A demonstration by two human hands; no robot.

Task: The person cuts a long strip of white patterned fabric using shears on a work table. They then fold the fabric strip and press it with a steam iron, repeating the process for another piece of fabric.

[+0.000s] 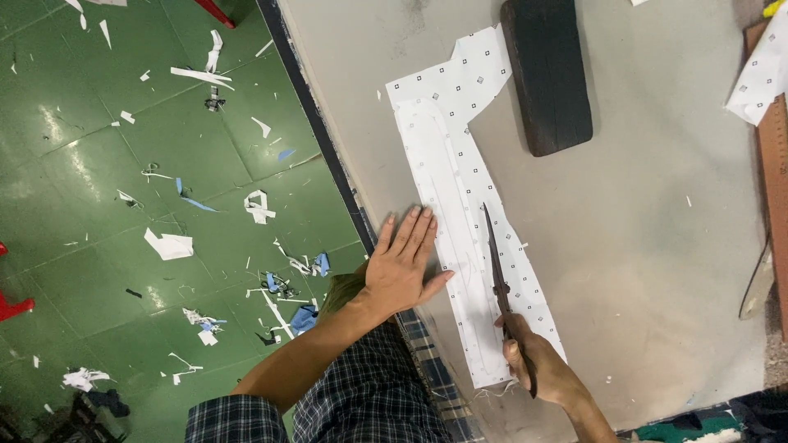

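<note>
1. At the far left lies the green floor [98, 205], strewn with white and blue fabric scraps [168, 244], well apart from the work.
2. A dark edge strip [316, 123] runs diagonally down the frame and marks where the grey tabletop [657, 230] begins.
3. The person's checked sleeve [361, 402] comes up from the bottom edge, and the bare forearm leads to the left hand [402, 267].
4. The left hand lies flat, palm down, fingers spread and stretched out, pressing on the left edge of the white fabric piece [455, 189] where it meets the bare tabletop.
5. The white fabric piece, printed with small dark squares, lies flat on the tabletop as a long strip running from the upper middle down toward the person, with a wider flap at its top end.
6. A plain white strip, perhaps a pattern or a second layer, appears to rest on its left half; the view is too faint to tell which.
7. The scissors [497, 262] lie over the fabric's right half, blades together and pointing away from the person.
8. The right hand [538, 361] is closed around the scissors' handles at the strip's lower end.
9. A dark oblong block [548, 74] rests on the tabletop, touching the fabric's top flap.
10. At the right edge sit a wooden ruler [776, 172] and another printed fabric piece [759, 78].
</note>
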